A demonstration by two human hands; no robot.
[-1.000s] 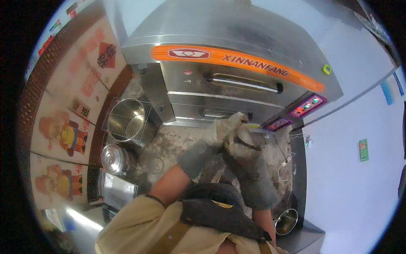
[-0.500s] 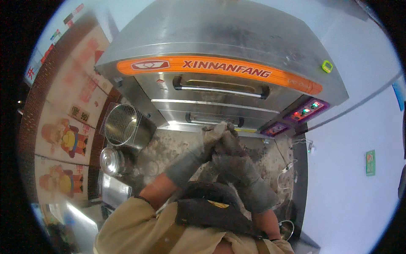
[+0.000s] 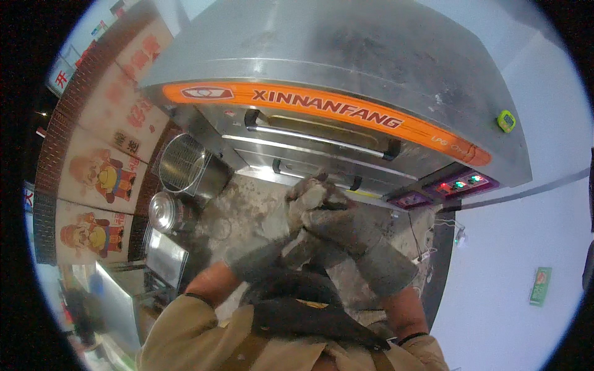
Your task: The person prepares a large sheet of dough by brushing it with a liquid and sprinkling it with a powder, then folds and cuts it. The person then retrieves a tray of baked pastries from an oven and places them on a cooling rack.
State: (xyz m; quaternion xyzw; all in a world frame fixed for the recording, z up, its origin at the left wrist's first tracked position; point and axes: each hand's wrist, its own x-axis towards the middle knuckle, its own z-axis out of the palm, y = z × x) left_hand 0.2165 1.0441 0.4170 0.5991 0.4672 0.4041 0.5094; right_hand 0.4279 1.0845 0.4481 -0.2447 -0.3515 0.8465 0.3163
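Thick, worn grey oven gloves cover both hands and reach up the forearms, with the left cuff [image 3: 257, 255] and right cuff [image 3: 388, 269] flaring wide. My left hand [image 3: 303, 201] and my right hand [image 3: 337, 203] are clasped together in front of me, gloved fingers pressed against one another. Single fingers are hard to make out in the thick cloth. Beyond them stands a steel deck oven [image 3: 247, 68] with an orange front strip. Its upper door handle [image 3: 322, 140] and lower handle [image 3: 291, 169] lie past the hands, which look apart from them.
A lit control panel [image 3: 461, 184] is at the oven's right, with a green timer [image 3: 506, 121] above. To the left stand a deep steel pot [image 3: 210, 185] with a wire rack, a lidded pot [image 3: 166, 210] and a metal tray [image 3: 166, 256]. White cables [image 3: 427, 255] trail along the right.
My view has shifted slightly, bringing the oven's right side farther right. My clasped gloved hands have drawn a little nearer and changed their pose against each other.
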